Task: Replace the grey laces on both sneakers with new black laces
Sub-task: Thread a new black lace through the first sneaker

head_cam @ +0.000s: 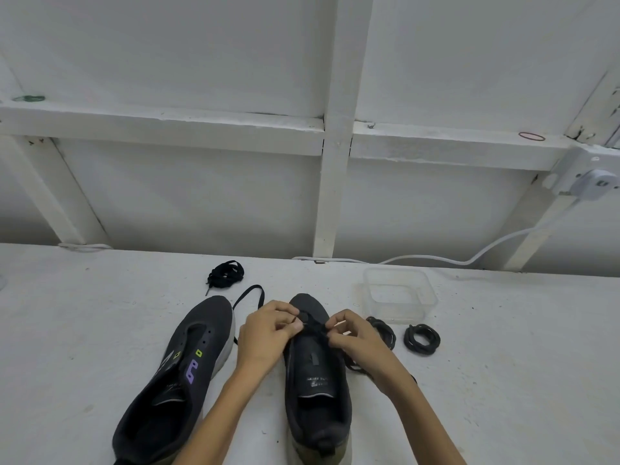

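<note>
Both sneakers sit at the near edge of the worktop point(100, 313), heels toward the person. The right-hand sneaker point(315, 380) lies straight, long axis running near edge to far, toe at the wall. The left-hand sneaker point(174, 380) leans off that line, toe angled a little right, eyelets bare.

Both forearms reach in from the near edge and meet over the right-hand sneaker's toe end. The left hand point(268, 333), fingers curled, pinches the black lace point(248, 295) at the lowest eyelets. The right hand point(355, 337) pinches the same lace from the other side (knuckles up, thumb tucked under). One loop of it trails out toward the far edge, between the two toes.

There is room to the left. On the right it is tighter: two coiled laces point(422, 338) lie just beside the right hand, and a clear tub point(399, 293) sits behind them. A bundled black lace point(225, 273) sits near the far edge, where a white cable point(436, 260) runs.
</note>
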